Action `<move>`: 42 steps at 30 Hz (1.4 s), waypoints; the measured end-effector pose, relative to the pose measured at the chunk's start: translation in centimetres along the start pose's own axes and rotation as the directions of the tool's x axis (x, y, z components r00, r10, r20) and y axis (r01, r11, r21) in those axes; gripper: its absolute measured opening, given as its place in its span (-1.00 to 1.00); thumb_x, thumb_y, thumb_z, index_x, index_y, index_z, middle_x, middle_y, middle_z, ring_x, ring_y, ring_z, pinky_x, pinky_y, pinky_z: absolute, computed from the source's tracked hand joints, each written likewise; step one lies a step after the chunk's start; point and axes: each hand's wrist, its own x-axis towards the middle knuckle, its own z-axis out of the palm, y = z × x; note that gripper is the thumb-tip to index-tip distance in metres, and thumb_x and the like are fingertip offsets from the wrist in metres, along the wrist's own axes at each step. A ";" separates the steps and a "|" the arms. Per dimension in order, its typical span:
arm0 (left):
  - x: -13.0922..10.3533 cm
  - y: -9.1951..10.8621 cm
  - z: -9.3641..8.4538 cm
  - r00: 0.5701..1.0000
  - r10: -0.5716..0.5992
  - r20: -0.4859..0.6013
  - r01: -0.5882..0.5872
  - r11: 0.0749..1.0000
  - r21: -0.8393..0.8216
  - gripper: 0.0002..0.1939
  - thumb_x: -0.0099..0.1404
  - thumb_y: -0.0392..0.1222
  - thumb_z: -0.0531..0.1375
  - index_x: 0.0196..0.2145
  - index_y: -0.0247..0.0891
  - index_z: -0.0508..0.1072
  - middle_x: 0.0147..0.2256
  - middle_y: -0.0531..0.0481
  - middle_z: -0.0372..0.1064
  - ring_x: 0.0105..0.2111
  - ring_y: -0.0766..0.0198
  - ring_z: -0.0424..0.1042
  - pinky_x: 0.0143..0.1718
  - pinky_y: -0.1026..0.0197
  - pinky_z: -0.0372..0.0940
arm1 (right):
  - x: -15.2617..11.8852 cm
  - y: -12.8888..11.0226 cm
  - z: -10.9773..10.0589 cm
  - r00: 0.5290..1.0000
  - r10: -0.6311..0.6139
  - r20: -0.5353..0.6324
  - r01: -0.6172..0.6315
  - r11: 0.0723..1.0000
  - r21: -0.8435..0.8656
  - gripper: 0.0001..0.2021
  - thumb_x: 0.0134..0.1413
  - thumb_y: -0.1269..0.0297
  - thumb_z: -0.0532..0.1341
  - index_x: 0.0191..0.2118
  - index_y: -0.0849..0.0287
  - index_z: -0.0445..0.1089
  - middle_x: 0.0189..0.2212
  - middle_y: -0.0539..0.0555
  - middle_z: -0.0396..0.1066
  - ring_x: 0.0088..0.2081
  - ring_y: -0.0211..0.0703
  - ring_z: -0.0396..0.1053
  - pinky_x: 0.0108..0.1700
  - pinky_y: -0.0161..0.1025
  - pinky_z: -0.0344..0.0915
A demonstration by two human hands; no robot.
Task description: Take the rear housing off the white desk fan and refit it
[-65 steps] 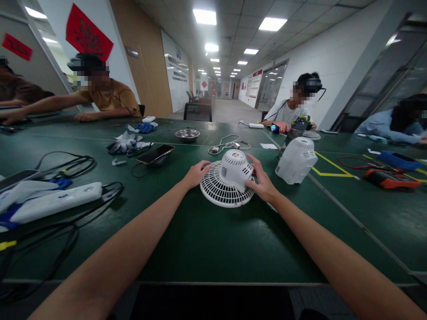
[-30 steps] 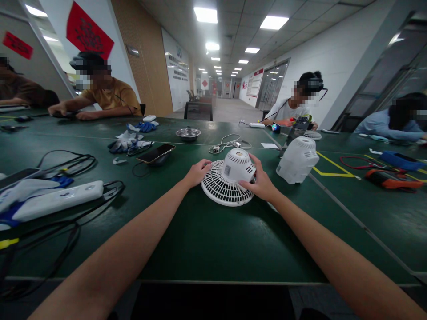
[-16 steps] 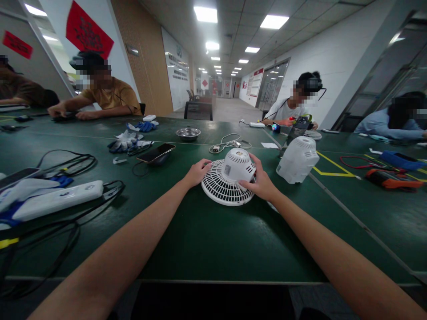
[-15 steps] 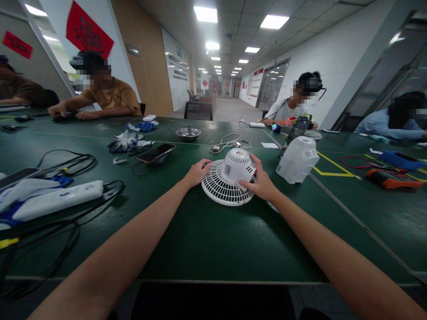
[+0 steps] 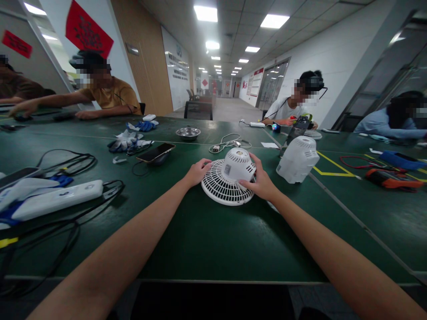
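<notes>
A white fan head lies on the green table with its round slatted grille at the bottom and its motor housing upward. My left hand grips the grille's left rim, thumb and fingers together at the edge. Around the right side of the motor housing, my right hand is closed, its thumb across the front; its other fingers are partly hidden. To the right stands a separate white plastic housing, apart from both hands. A coiled pale cable lies just behind the fan head.
A metal bowl and a phone lie beyond my left hand, near gloves. White power strips with black cables are at left. A multimeter lies far right. Several people sit around the table.
My hands and the fan head hold the same position. Across the table at left, a person in a mustard shirt has stretched an arm out to the left.
</notes>
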 end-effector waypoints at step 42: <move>0.3 -0.2 0.2 1.000 -0.027 -0.008 0.027 1.000 -0.001 -0.56 0.47 0.05 0.03 0.13 -0.24 0.41 -0.03 -0.15 0.54 -0.10 0.10 0.54 -0.07 0.11 0.39 | 0.2 0.4 0.0 0.999 0.030 0.016 -0.030 0.999 0.040 0.07 -0.05 0.05 0.46 0.45 -0.05 -0.20 0.11 0.23 0.40 0.09 0.32 0.43 0.19 0.34 0.30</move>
